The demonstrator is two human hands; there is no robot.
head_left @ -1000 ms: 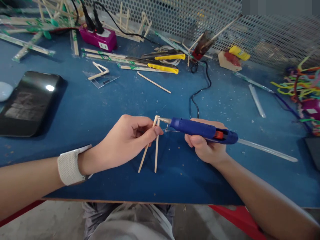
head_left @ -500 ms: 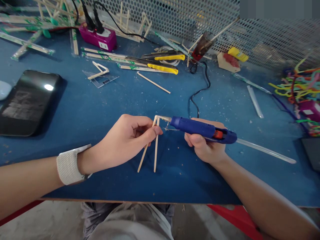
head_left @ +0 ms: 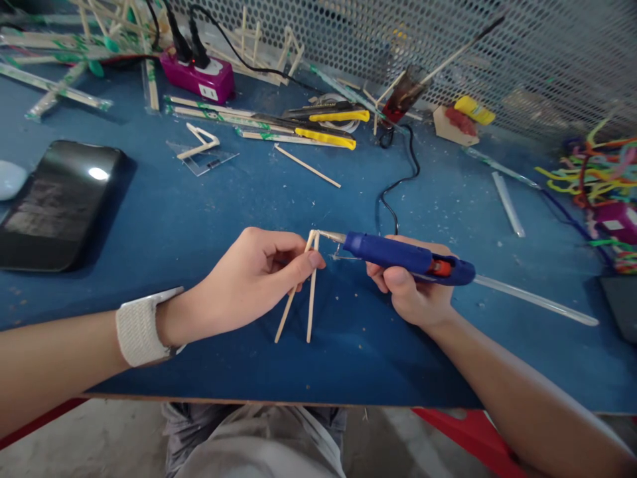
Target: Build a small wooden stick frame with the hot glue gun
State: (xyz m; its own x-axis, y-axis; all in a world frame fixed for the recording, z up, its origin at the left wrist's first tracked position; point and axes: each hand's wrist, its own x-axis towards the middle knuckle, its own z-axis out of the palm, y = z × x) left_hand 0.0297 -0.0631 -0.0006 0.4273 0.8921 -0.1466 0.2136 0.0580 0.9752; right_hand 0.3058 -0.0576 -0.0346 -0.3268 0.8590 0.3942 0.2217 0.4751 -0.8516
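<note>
Two thin wooden sticks (head_left: 312, 302) meet at their top ends in a narrow upside-down V. My left hand (head_left: 263, 275) pinches them just below that joint, thumb in front, other fingers mostly hidden behind. My right hand (head_left: 421, 292) is wrapped round a blue hot glue gun (head_left: 388, 253), which points left. Its metal nozzle (head_left: 332, 236) is at the sticks' joint; whether it touches I cannot tell. A long clear glue stick (head_left: 537, 300) sticks out of the gun's back end. The gun's wire stand hangs under the nozzle.
Behind lie two yellow-and-black utility knives (head_left: 326, 137), wrapped sticks and a single stick (head_left: 307, 165). A purple power strip (head_left: 198, 74) stands at back left, a black phone (head_left: 60, 206) at left. The gun's black cord (head_left: 398, 186) runs back. Coloured pipe cleaners (head_left: 597, 166) lie right.
The glue gun has shifted slightly to the right in my right hand, its nozzle a little farther along from the sticks' tips. My left hand keeps its pinch almost unmoved.
</note>
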